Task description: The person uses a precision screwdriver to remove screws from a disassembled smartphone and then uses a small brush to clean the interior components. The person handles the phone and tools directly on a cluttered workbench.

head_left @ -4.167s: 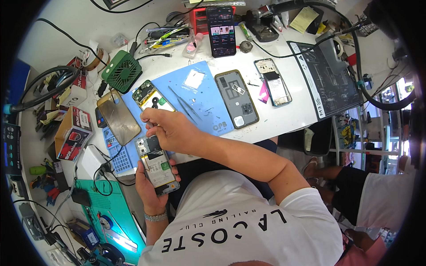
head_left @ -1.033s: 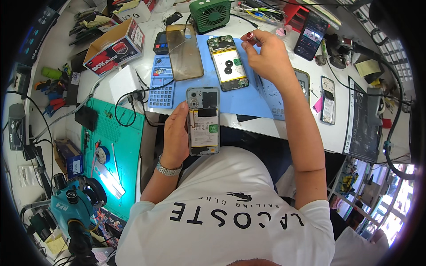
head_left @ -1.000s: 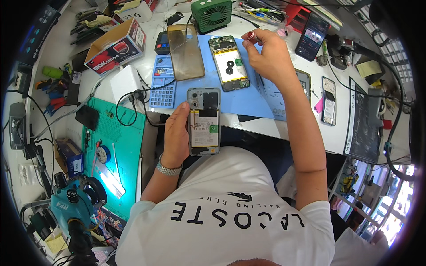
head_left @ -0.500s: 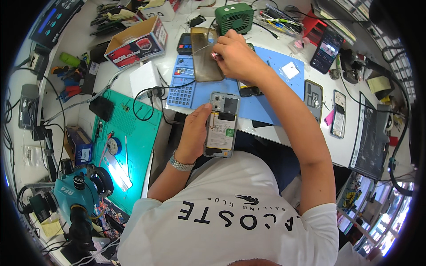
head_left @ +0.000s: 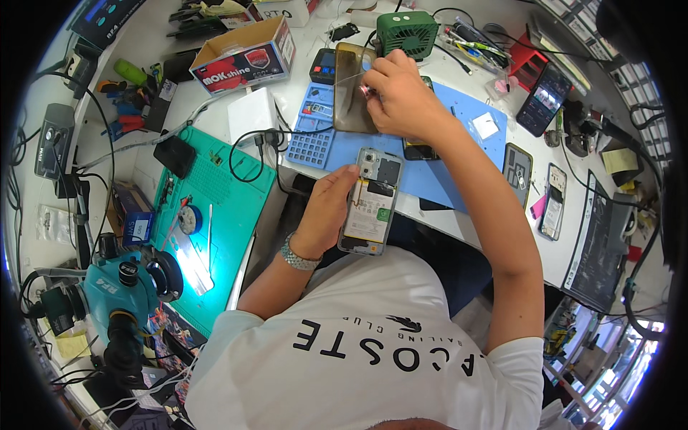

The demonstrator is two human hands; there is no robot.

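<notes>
My left hand grips an opened phone with its back off, battery and boards showing, held just in front of the table edge. My right hand reaches over the blue work mat to a smoky translucent back cover lying at the mat's far left. Its fingertips pinch a tiny pinkish part right at the cover's edge. A second opened phone lies partly hidden under my right wrist.
A green fan stands behind the mat and a cardboard box at far left. A teal mat and a microscope are on my left. Other phones lie on my right, amid cables and tools.
My right hand has moved left, from above the opened phone on the mat to the translucent cover. My left hand still holds the opened phone.
</notes>
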